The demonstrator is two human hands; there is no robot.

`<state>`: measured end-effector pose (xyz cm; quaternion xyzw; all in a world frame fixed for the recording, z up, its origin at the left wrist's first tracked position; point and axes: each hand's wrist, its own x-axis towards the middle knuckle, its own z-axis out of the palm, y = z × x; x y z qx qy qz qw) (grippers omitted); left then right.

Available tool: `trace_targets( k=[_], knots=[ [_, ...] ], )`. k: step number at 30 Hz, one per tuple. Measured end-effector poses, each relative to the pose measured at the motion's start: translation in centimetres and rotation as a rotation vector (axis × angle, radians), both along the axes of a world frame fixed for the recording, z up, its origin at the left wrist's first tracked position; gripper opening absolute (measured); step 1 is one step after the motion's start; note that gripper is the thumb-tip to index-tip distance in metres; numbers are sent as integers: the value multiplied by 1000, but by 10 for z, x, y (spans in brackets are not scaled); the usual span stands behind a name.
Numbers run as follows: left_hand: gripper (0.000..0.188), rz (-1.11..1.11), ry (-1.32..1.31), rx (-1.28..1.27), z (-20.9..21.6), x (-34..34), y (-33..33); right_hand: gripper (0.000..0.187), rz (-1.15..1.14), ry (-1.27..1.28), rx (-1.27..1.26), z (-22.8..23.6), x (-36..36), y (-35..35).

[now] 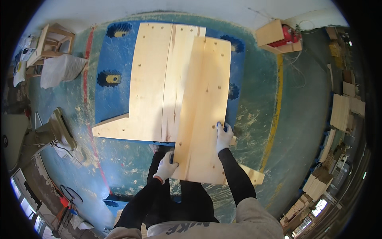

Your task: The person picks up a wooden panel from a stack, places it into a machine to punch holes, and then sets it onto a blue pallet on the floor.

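A long pale wooden board [203, 103] with several dark knots lies tilted over other boards, its near end reaching past them toward my body. My left hand [166, 167], in a white glove with dark fingertips, is closed on its left edge near the close end. Farther up the opposite edge, my right hand [225, 137], gloved alike, grips the board too. Beneath it are flat wooden panels [151, 87] laid side by side, one with a pointed piece jutting left. They rest on a blue plastic pallet [113, 51] with dark-edged openings.
Another wooden piece [252, 175] pokes out beyond my right forearm. A fire extinguisher [288, 35] stands in a wooden box at the far right. Stacked timber [340, 111] lines the right side. At left are a wooden stool [51, 42], a white sack [63, 69] and a machine [59, 127].
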<state>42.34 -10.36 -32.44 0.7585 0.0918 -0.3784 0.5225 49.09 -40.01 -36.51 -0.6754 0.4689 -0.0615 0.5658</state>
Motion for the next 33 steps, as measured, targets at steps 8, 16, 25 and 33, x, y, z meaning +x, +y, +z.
trace_targets(
  k=[8,16,25,33],
  knots=[
    [60,17,-19,155,-118,56,17,39,162,-61,36,-98,92,33],
    [57,-57,-155,430,-88,26,99,44,366,275,-8,-50,-24,18],
    [32,-61,245,403,46,-61,188,41,108,452,281,164,-233,-37],
    [18,-378,-86,56,105,50,-58,45,-305,425,278,272,-380,-41]
  ],
)
